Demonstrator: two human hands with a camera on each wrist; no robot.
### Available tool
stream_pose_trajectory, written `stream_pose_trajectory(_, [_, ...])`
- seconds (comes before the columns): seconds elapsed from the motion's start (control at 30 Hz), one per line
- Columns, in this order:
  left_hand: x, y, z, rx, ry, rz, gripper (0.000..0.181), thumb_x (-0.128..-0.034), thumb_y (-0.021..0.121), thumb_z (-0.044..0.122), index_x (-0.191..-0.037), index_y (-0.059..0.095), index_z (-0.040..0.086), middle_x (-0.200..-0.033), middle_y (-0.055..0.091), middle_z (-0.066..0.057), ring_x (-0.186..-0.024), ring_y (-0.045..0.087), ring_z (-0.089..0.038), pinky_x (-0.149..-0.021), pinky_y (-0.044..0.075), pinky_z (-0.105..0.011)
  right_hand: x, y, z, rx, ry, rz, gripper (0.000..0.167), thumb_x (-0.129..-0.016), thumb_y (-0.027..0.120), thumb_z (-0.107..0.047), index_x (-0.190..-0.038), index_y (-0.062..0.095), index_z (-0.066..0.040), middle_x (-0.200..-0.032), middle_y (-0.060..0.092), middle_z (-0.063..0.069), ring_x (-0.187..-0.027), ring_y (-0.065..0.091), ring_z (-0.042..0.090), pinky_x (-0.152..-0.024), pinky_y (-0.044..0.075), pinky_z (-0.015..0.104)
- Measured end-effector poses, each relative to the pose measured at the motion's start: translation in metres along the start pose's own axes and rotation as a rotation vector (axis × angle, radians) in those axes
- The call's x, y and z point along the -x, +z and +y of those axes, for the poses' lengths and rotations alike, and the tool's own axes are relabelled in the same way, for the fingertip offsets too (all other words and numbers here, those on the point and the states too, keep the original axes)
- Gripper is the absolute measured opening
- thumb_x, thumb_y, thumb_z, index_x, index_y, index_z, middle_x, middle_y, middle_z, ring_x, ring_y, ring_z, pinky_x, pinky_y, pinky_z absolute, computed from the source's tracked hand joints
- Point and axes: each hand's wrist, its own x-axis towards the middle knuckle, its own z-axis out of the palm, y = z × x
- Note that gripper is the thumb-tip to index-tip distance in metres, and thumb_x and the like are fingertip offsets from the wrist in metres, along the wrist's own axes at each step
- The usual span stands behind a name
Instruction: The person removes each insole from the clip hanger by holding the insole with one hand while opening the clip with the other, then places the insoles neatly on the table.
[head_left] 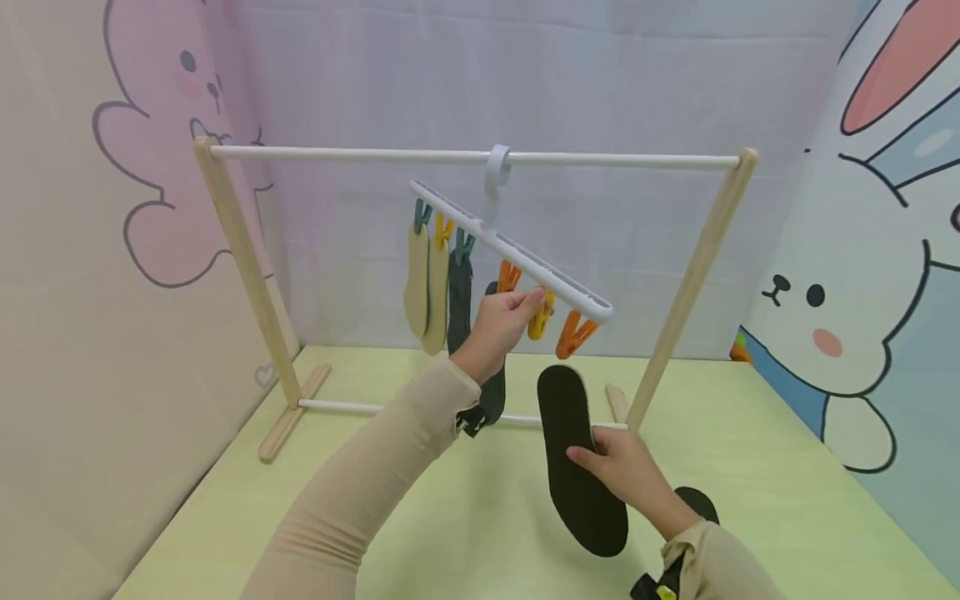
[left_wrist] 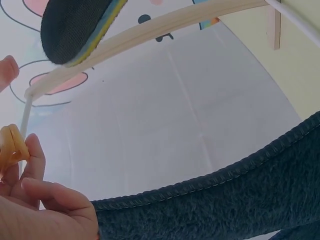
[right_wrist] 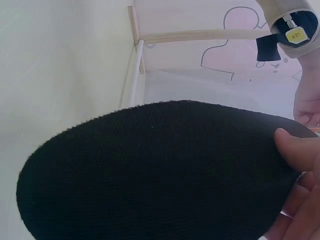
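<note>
My left hand (head_left: 501,323) is raised to a white clip hanger (head_left: 517,250), its thumb and fingers pinching a yellow clothespin (head_left: 542,317) on the underside. Lower down, my right hand (head_left: 630,471) holds a black insole (head_left: 573,450) by its side edge, thumb on the dark face. The insole's upper end is just below an orange clothespin (head_left: 574,335) at the hanger's near end, apart from it. In the left wrist view, the insole (left_wrist: 72,30) has a layered blue and yellow edge. Another orange clothespin (head_left: 507,276) is beside my left hand.
Two beige insoles (head_left: 417,283) and two dark ones (head_left: 459,292) hang from the hanger's far part. The hanger hooks over a white rail (head_left: 337,154) between wooden posts (head_left: 693,287). Another black insole (head_left: 699,502) lies on the table, partly behind my right forearm.
</note>
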Motion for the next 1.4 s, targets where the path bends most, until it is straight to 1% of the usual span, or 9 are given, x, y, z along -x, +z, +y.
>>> stream_pose_trajectory(0.07, [-0.001, -0.001, 0.000, 0.003, 0.009, -0.001, 0.035, -0.0990, 0.054, 0.022, -0.097, 0.069, -0.009, -0.078, 0.063, -0.003, -0.067, 0.035, -0.014, -0.069, 0.031, -0.029, 0.001, -0.002, 0.004, 0.001, 0.002, -0.022, 0.013, -0.086, 0.071, -0.012, -0.080, 0.066, -0.001, -0.070, 0.065, 0.001, -0.063, 0.057, 0.006, -0.057, 0.047, 0.026])
stream_pose_trajectory(0.17, [-0.001, -0.003, 0.001, -0.001, 0.015, -0.006, 0.034, -0.0992, 0.054, 0.022, -0.098, 0.068, -0.009, -0.086, 0.067, -0.009, -0.075, 0.045, -0.014, -0.075, 0.036, -0.029, 0.001, -0.004, 0.008, 0.010, 0.030, -0.040, 0.012, -0.086, 0.071, -0.012, -0.082, 0.067, -0.001, -0.072, 0.067, 0.002, -0.064, 0.058, 0.008, -0.057, 0.047, 0.027])
stream_pose_trajectory(0.23, [-0.002, -0.004, 0.002, -0.009, 0.015, -0.009, 0.033, -0.0993, 0.054, 0.021, -0.098, 0.068, -0.009, -0.092, 0.068, -0.013, -0.083, 0.050, -0.014, -0.082, 0.040, -0.032, 0.002, -0.005, 0.009, 0.007, 0.057, -0.048, 0.012, -0.086, 0.071, -0.012, -0.080, 0.067, -0.001, -0.068, 0.065, 0.001, -0.061, 0.053, 0.007, -0.055, 0.044, 0.026])
stream_pose_trajectory(0.33, [-0.002, -0.005, 0.002, -0.014, 0.005, -0.010, 0.033, -0.0993, 0.053, 0.021, -0.098, 0.067, -0.009, -0.095, 0.068, -0.015, -0.087, 0.052, -0.014, -0.089, 0.040, -0.038, 0.003, -0.006, 0.009, -0.008, 0.073, -0.060, 0.013, -0.085, 0.072, -0.010, -0.077, 0.067, -0.001, -0.063, 0.061, 0.000, -0.058, 0.046, 0.006, -0.052, 0.040, 0.025])
stream_pose_trajectory(0.47, [-0.002, -0.006, 0.002, -0.013, 0.000, -0.005, 0.032, -0.0992, 0.053, 0.021, -0.099, 0.067, -0.009, -0.094, 0.068, -0.012, -0.088, 0.053, -0.014, -0.088, 0.042, -0.036, 0.004, -0.006, 0.010, -0.042, 0.073, -0.096, 0.010, -0.084, 0.072, -0.007, -0.078, 0.068, 0.001, -0.068, 0.066, 0.004, -0.062, 0.052, 0.005, -0.054, 0.044, 0.025])
stream_pose_trajectory(0.6, [-0.002, -0.007, 0.001, -0.011, -0.003, 0.001, 0.032, -0.0993, 0.053, 0.021, -0.097, 0.066, -0.008, -0.094, 0.068, -0.012, -0.089, 0.054, -0.015, -0.086, 0.042, -0.033, 0.004, -0.007, 0.011, -0.088, 0.073, -0.138, 0.008, -0.083, 0.071, -0.001, -0.083, 0.068, 0.006, -0.076, 0.070, 0.011, -0.068, 0.062, 0.012, -0.058, 0.049, 0.026])
stream_pose_trajectory(0.83, [0.000, -0.009, 0.000, -0.011, -0.013, -0.015, 0.033, -0.0998, 0.052, 0.022, -0.099, 0.066, -0.008, -0.097, 0.067, -0.015, -0.088, 0.054, -0.014, -0.085, 0.042, -0.031, 0.007, -0.007, 0.017, -0.029, 0.112, -0.100, 0.010, -0.081, 0.074, -0.004, -0.085, 0.068, 0.003, -0.078, 0.068, 0.009, -0.072, 0.061, 0.017, -0.061, 0.049, 0.029])
stream_pose_trajectory(1.13, [0.002, -0.010, -0.001, -0.020, -0.041, 0.002, 0.032, -0.0994, 0.053, 0.022, -0.100, 0.067, -0.008, -0.098, 0.068, -0.013, -0.092, 0.055, -0.015, -0.089, 0.042, -0.035, 0.012, -0.008, 0.024, -0.147, 0.211, -0.119, 0.024, -0.084, 0.072, -0.005, -0.099, 0.065, 0.012, -0.095, 0.067, 0.017, -0.083, 0.066, 0.023, -0.070, 0.052, 0.032])
stream_pose_trajectory(1.4, [0.001, -0.010, -0.003, -0.020, -0.061, -0.012, 0.034, -0.0995, 0.053, 0.024, -0.100, 0.067, -0.007, -0.101, 0.068, -0.014, -0.091, 0.053, -0.016, -0.090, 0.041, -0.037, 0.014, -0.011, 0.024, -0.267, 0.287, -0.155, 0.032, -0.088, 0.068, -0.005, -0.110, 0.059, 0.017, -0.099, 0.068, 0.020, -0.087, 0.066, 0.022, -0.077, 0.053, 0.040])
